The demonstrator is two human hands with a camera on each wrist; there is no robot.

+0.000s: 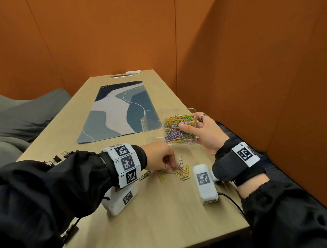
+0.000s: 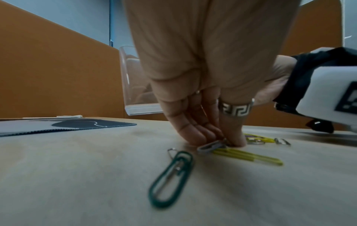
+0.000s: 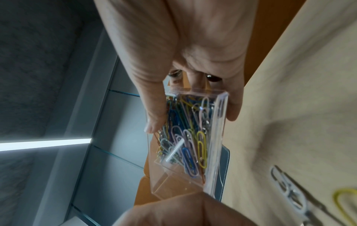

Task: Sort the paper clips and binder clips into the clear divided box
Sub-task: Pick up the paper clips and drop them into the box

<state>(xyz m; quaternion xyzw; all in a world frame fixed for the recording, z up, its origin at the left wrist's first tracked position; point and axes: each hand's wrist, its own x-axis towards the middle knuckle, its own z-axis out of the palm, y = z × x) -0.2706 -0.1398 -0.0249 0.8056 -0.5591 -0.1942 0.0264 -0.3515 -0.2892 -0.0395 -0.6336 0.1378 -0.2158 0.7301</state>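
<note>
Box (image 1: 170, 123) overhangs table edge (image 1: 225, 170).

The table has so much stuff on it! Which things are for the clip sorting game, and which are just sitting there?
For the sorting:
clear divided box, held up by the right hand
loose paper clips, which the left hand is picking at with its fingers
binder clips

Just sitting there:
patterned desk mat
white wad at the far end

A clear divided box (image 1: 170, 123) sits tilted at centre right, its nearer compartment full of coloured paper clips (image 1: 179, 127). Loose clips (image 1: 180, 169) lie scattered below it; black binder clips (image 1: 56, 158) sit far left.
</note>
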